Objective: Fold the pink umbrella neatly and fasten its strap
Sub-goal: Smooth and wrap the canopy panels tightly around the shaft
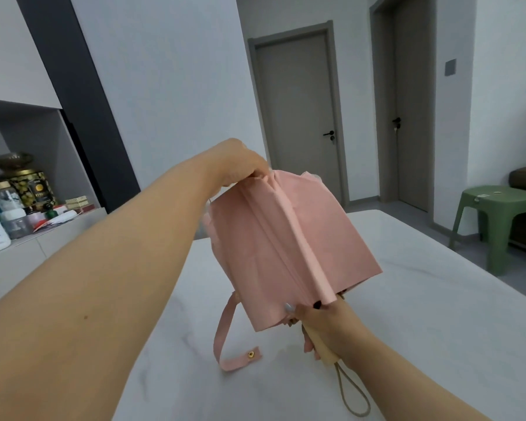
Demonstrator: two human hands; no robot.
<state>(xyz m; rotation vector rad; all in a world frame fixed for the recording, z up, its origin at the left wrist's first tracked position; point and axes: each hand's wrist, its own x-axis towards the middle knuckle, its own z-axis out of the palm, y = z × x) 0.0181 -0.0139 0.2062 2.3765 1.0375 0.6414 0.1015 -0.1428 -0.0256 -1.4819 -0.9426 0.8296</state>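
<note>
Pale room with grey doors (298, 117), a green plastic stool (495, 226) far right, a sideboard crowded with jars and bottles (16, 205) far left, and a white marble-patterned tabletop (407, 299) underneath everything.

From the head view: collapsed pink fabric umbrella (286, 247) held in the air over the tabletop, tip end up and away, handle end down and near. Right hand (325, 326) wrapped round the pale wooden handle (322, 350), fingers curled tight about it, thumb pressed on the canopy hem just above the grip. Beige cord loop (351, 393) dangling below that grip. Left hand (243, 165) at the top, fingertips pinching a bunch of fabric near the tip, directly opposite the lower grip. Long pink strap with a gold snap (234, 344) hanging loose to the left of the handle grip, its end resting on the tabletop, not yet fastened.

Probably light and easy to carry, with a stiff core of shaft and ribs under thin, soft, rather slippery cloth. Panels still loose and wide rather than pleated, so likely to slide and billow unless smoothed flat one by one. Best anchored at the handle, with folds drawn by their hems. Strap best taken near the snap end and wrapped round the bundle once tightened.
</note>
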